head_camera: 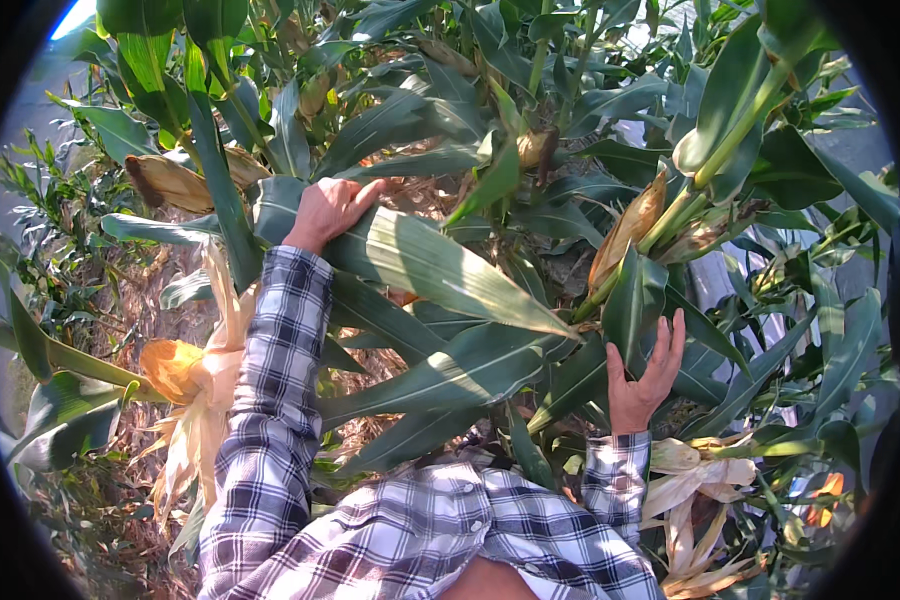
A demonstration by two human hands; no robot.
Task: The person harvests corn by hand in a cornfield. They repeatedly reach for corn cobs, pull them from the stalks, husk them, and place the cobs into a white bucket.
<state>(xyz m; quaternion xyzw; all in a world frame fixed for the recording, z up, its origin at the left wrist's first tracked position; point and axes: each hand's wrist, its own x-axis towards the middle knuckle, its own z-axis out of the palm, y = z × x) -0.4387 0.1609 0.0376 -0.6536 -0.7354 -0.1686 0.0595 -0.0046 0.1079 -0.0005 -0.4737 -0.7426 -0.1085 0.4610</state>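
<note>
My left hand lies against a broad green corn leaf at upper left centre, its fingers bent and partly hidden; whether it grips the leaf I cannot tell. From beside it a paler, sunlit corn leaf stretches down to the right. My right hand is raised with its fingers spread, beside a folded green leaf. Above that hand, an ear of corn in dry tan husk stands against a thick, slanting green stalk.
Opened, dry husks hang from a bent stalk at left, below my left forearm's side. More peeled husks lie at lower right. A husked ear with a brown tip is at upper left. Dense corn plants surround both arms; dry litter covers the ground.
</note>
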